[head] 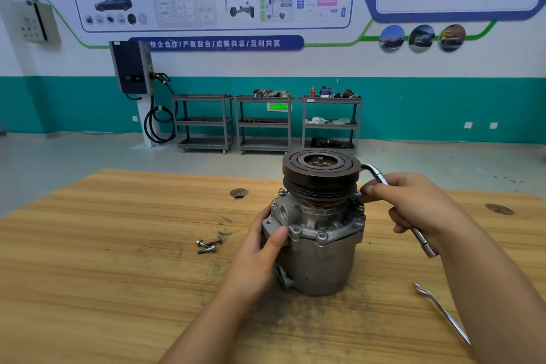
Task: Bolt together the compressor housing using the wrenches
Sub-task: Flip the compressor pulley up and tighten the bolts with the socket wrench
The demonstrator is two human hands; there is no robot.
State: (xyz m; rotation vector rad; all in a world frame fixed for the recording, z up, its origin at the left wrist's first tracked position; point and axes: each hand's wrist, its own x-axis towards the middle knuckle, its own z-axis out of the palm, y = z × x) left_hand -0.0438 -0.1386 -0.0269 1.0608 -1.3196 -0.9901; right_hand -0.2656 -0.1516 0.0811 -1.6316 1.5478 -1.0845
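A grey metal compressor stands upright on the wooden table, its dark grooved pulley on top. My left hand grips the housing's left side, thumb on the flange. My right hand holds a bent chrome socket wrench. The wrench's angled head reaches down behind the pulley's right edge to the flange, where its tip is hidden. Three loose bolts lie on the table left of the compressor. A second thin chrome wrench lies at the right front.
Two round holes are set in the tabletop. Beyond the far table edge, three grey shelf carts and a charging unit with a cable stand against the teal wall.
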